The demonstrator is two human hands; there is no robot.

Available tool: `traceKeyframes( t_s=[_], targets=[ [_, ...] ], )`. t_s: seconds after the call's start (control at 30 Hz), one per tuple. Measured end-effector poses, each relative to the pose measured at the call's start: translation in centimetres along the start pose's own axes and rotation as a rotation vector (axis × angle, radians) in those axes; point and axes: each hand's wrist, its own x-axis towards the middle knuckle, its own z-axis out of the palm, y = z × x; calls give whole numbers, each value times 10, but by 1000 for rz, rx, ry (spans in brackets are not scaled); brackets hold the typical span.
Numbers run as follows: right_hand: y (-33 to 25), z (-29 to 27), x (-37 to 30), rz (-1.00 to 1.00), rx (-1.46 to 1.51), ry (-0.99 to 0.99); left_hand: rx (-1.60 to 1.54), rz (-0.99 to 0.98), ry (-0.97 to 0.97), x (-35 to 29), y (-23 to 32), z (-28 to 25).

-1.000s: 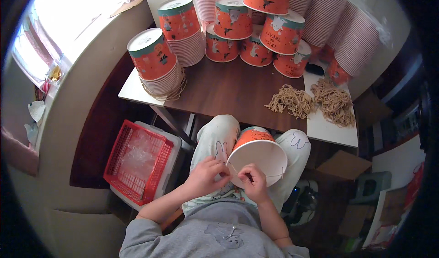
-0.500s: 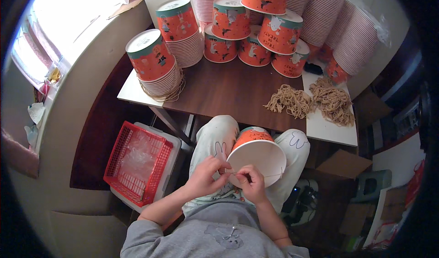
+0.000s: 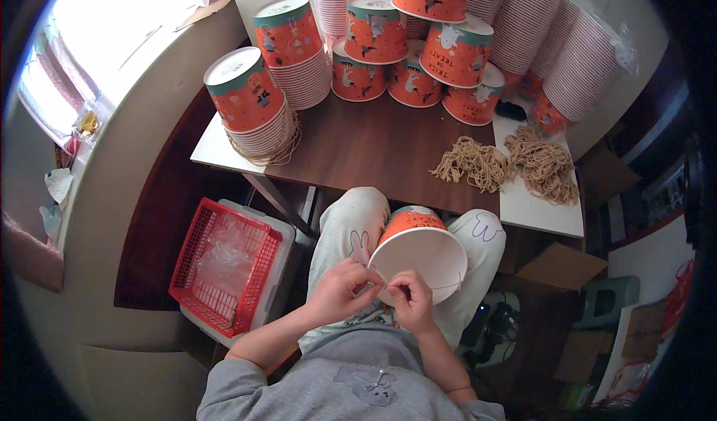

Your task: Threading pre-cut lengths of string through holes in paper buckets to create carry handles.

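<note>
An orange paper bucket (image 3: 420, 255) rests between my thighs, its white inside facing me. A thin tan cord (image 3: 446, 286) crosses its mouth and comes through the rim at the right. My left hand (image 3: 343, 290) is closed in a pinch on the cord's other end at the near-left rim. Close beside it, my right hand (image 3: 411, 301) is closed too, with thumb and bent fingers on the same cord. The fingertips nearly meet and hide the bit of cord between them, so I cannot make out whether it is knotted.
Ahead is a brown table (image 3: 373, 148) with upturned orange buckets (image 3: 377, 36) and tall nested stacks (image 3: 582, 70) at its back. Two tan cord bundles (image 3: 472, 163) lie at its right. A stack draped with cords (image 3: 252, 92) stands left. Below left sits a red basket (image 3: 258, 272) with clear plastic.
Both hands stay at the near rim of the bucket. My left hand has shifted slightly to the right, and its fingers have moved closer to my right hand's fingers on the cord.
</note>
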Motion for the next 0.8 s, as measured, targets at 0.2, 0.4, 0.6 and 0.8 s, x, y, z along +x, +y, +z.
traceKeyframes(
  t_s=[0.2, 0.4, 0.6, 0.8],
  targets=[
    [4, 2, -4, 27, 51, 6, 140, 117, 57, 0, -4, 6],
    [5, 2, -7, 63, 70, 32, 156, 161, 98, 2, -6, 7],
    [10, 0, -11, 78, 62, 35, 215, 176, 128, 3, -8, 4],
    [6, -1, -10, 103, 46, 42, 259, 176, 76, 3, -4, 1]
  ],
)
